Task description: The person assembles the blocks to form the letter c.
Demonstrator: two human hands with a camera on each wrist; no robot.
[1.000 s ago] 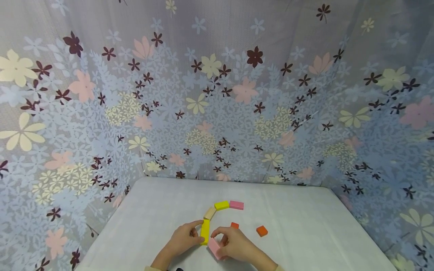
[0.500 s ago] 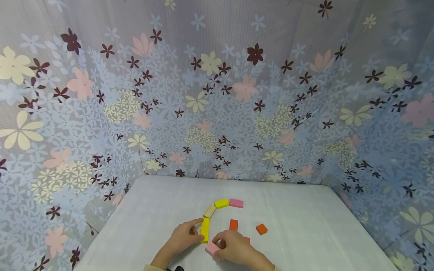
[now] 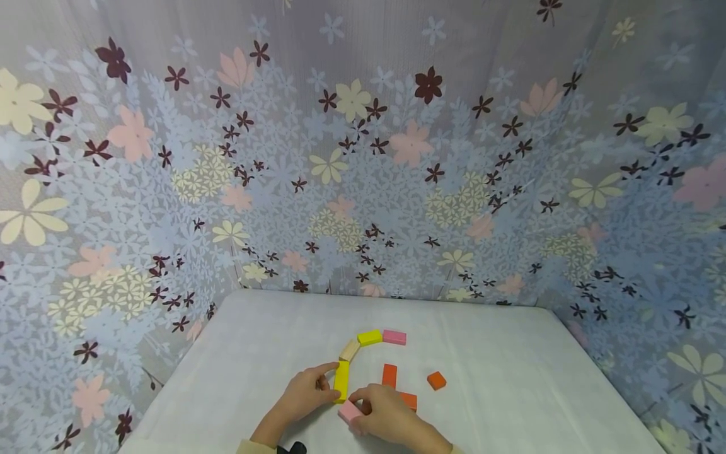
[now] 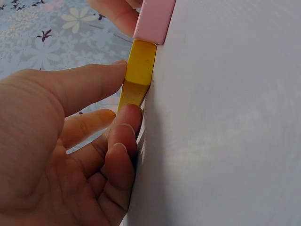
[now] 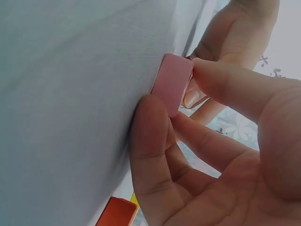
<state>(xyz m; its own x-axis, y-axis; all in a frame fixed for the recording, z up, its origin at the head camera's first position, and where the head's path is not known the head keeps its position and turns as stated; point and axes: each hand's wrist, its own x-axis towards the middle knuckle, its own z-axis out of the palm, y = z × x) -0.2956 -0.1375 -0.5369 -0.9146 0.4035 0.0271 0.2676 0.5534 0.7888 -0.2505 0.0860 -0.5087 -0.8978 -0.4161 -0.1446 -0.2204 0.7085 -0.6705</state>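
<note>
Pinching pink block [image 3: 348, 411] in fingers of right hand [image 3: 387, 416], lower centre of head frame; resting on table [image 3: 499, 384] or just above, cannot tell. Slanting upper left to lower right along long axis, just below lower end of near-vertical yellow block [image 3: 341, 381]. Apparently meeting it end to end in left wrist view. Nearer to pink block: right hand. Holding yellow block at its left side with thumb and fingers of left hand [image 3: 303, 392].

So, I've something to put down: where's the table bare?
Bare: the table right of the lone orange block, and left of the left hand. Crowded: around the right hand, its pink block, the nearer yellow block and two red blocks.
</note>
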